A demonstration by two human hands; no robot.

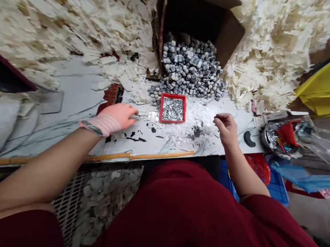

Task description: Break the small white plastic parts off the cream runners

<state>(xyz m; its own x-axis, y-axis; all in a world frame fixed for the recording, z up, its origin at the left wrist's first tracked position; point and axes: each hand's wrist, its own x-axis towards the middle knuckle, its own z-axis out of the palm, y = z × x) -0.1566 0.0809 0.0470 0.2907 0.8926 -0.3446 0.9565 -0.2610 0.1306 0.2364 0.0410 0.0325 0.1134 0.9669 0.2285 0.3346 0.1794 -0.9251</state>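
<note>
L hand point(110, 119), R hand point(225, 129) near table edge point(161, 154)

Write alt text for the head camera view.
A person's pink-gloved left hand and bare right hand sit either side of a red tray of silver pieces. Behind it, a cardboard box spills grey metal pieces among white scraps.

Shallow red square tray point(172, 94), filled with thin silver pins point(172, 109), lying flat.
</note>
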